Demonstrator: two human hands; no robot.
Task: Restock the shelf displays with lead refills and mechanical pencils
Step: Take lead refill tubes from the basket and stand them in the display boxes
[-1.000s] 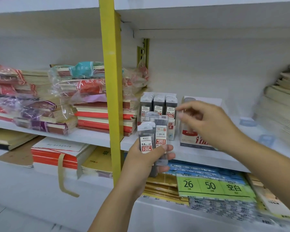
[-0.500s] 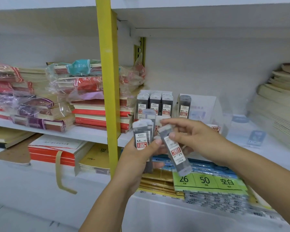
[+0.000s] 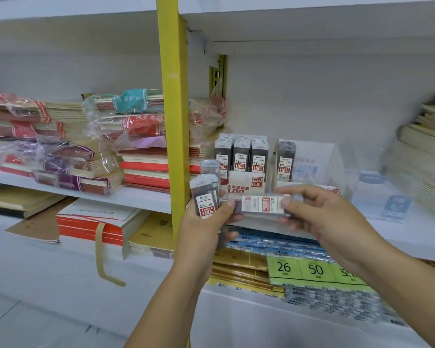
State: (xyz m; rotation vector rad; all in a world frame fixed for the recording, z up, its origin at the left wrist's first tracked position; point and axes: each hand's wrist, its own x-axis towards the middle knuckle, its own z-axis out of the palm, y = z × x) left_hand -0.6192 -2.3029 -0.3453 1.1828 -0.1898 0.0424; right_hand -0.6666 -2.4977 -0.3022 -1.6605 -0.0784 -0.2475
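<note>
My left hand [image 3: 206,227] grips a small bunch of upright lead refill cases [image 3: 206,194] labelled 0.5 HB, in front of the yellow shelf post. My right hand [image 3: 319,214] pinches one more refill case [image 3: 261,204], turned flat and level, its left end touching my left thumb. Behind them on the white shelf stands a display box [image 3: 246,184] marked HB 0.5, with three rows of refill cases [image 3: 241,154]. To its right a clear display stand [image 3: 312,162] holds a single 0.7 refill case [image 3: 285,159].
A yellow upright post [image 3: 173,109] divides the shelves. Wrapped notebook stacks [image 3: 60,146] fill the left bay, and paper stacks [image 3: 427,146] sit at the far right. Below lie label sheets [image 3: 299,270] printed 26 and 50, and red-edged books [image 3: 93,222].
My right hand placed a case in the right stand, came back, and drew one case from the bunch in my left hand. That case has turned from slanting to level.
</note>
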